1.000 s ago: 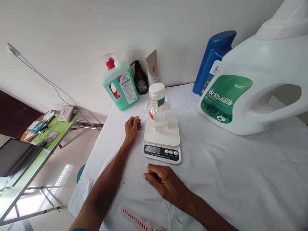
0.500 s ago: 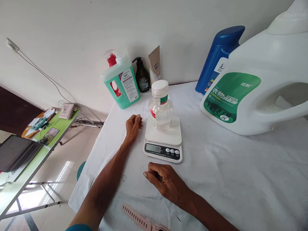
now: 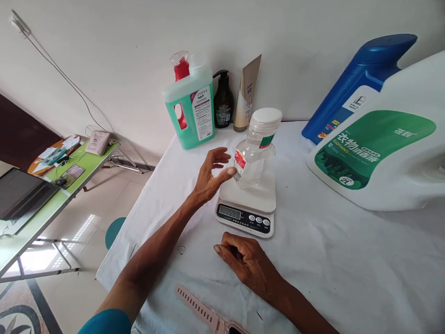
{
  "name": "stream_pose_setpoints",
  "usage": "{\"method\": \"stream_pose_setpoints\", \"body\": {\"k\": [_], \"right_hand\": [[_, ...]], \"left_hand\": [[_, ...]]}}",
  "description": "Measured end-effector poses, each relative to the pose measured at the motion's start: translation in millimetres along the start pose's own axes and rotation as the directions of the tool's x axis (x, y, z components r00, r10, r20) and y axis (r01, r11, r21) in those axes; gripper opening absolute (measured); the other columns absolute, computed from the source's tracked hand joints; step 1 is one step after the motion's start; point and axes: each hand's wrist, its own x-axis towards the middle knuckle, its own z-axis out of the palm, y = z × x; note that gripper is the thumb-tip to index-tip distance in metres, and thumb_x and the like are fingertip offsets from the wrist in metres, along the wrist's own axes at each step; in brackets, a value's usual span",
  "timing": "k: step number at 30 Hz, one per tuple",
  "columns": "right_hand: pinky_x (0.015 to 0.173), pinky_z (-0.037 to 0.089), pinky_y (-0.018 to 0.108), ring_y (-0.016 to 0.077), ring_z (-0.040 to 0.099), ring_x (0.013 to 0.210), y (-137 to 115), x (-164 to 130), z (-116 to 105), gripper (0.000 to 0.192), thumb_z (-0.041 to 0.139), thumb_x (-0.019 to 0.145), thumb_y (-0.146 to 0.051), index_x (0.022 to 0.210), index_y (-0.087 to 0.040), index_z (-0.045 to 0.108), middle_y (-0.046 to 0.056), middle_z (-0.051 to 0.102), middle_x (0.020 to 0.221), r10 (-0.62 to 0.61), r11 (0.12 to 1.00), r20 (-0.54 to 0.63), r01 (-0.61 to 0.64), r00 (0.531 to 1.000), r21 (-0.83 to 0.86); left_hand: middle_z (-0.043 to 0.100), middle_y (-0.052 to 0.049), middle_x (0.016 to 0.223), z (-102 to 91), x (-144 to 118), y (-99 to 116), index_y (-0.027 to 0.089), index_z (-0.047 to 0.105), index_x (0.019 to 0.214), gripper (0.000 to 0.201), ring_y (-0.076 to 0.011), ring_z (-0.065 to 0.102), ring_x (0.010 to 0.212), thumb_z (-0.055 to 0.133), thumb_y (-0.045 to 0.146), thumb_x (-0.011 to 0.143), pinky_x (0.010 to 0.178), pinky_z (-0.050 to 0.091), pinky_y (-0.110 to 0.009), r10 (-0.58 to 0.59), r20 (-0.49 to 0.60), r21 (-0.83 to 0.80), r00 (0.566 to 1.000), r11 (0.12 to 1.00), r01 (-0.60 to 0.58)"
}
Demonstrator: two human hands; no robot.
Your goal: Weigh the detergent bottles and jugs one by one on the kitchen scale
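Note:
A clear bottle (image 3: 255, 160) with a white cap, holding clear liquid, stands on the white kitchen scale (image 3: 248, 198). Digits show faintly on the scale's display (image 3: 230, 212). My left hand (image 3: 212, 175) is open at the bottle's left side, fingers apart. Its thumb tip is close to the red label; whether it touches I cannot tell. My right hand (image 3: 245, 257) rests on the white cloth in front of the scale, curled into a loose fist, with nothing visible in it.
Behind stand a green liquid jug (image 3: 189, 111), a dark pump bottle (image 3: 223, 102) and a beige tube (image 3: 247, 95). On the right are a blue bottle (image 3: 358, 79) and a large white jug (image 3: 410, 167). A pink watch (image 3: 205, 313) lies at the front edge. A green table (image 3: 74, 190) is leftward.
My left hand has lifted from the cloth beside the scale, opened and moved right toward the bottle. My right hand stays curled. The camera view has shifted slightly.

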Motion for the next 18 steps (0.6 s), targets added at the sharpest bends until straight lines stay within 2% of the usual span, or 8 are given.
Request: {"method": "stream_pose_setpoints", "body": {"k": [4,7,10,13,18], "right_hand": [[0.058,0.031,0.029,0.0126,0.036,0.060,-3,-1,0,0.043,0.049,0.106,-0.045,0.071,-0.023,0.036,-0.004,0.039,0.065,0.008,1.000,-0.013,-0.008,1.000,-0.020],[0.059,0.031,0.029,0.0125,0.038,0.060,-3,-2,-1,0.043,0.048,0.106,-0.048,0.072,-0.023,0.040,-0.004,0.040,0.065,0.015,0.999,-0.007,-0.015,1.000,-0.029],[0.058,0.030,0.028,0.0124,0.037,0.060,-1,-3,-1,0.045,0.047,0.107,-0.050,0.072,-0.023,0.039,-0.004,0.039,0.064,0.012,0.998,-0.005,-0.012,1.000,-0.056],[0.056,0.029,0.028,0.0121,0.034,0.059,2,-4,0,0.045,0.046,0.107,-0.050,0.072,-0.023,0.036,-0.004,0.037,0.064,-0.003,0.996,-0.013,0.002,1.000,-0.084],[0.055,0.029,0.027,0.0115,0.035,0.058,5,-5,1,0.045,0.047,0.107,-0.048,0.072,-0.023,0.035,-0.005,0.037,0.064,-0.031,0.995,-0.024,0.029,0.999,-0.094]], "left_hand": [[0.059,-0.016,0.146,7.6,0,13,0.022,0.048,0.143,0.091,-0.0324,0.056,0.136,0.084,0.068,0.072,0.113,0.044,-0.047,-0.020,0.160,-0.024,0.987,0.999,0.024],[0.056,-0.015,0.149,11.7,2,13,0.023,0.048,0.141,0.095,-0.0342,0.055,0.138,0.094,0.056,0.065,0.114,0.045,-0.049,-0.042,0.253,0.027,0.966,0.999,0.036],[0.061,-0.014,0.138,14.5,8,9,0.021,0.054,0.132,0.088,-0.0343,0.061,0.127,0.096,0.052,0.062,0.108,0.050,-0.050,-0.074,0.273,0.127,0.959,0.991,0.040],[0.066,-0.011,0.122,18.2,15,4,0.019,0.056,0.124,0.078,-0.0298,0.066,0.110,0.094,0.052,0.064,0.096,0.054,-0.046,-0.130,0.254,0.230,0.958,0.971,0.070],[0.070,-0.004,0.095,25.5,20,-2,0.020,0.058,0.101,0.058,-0.0222,0.064,0.083,0.091,0.053,0.066,0.075,0.051,-0.036,-0.183,0.204,0.358,0.962,0.928,0.100]]}}
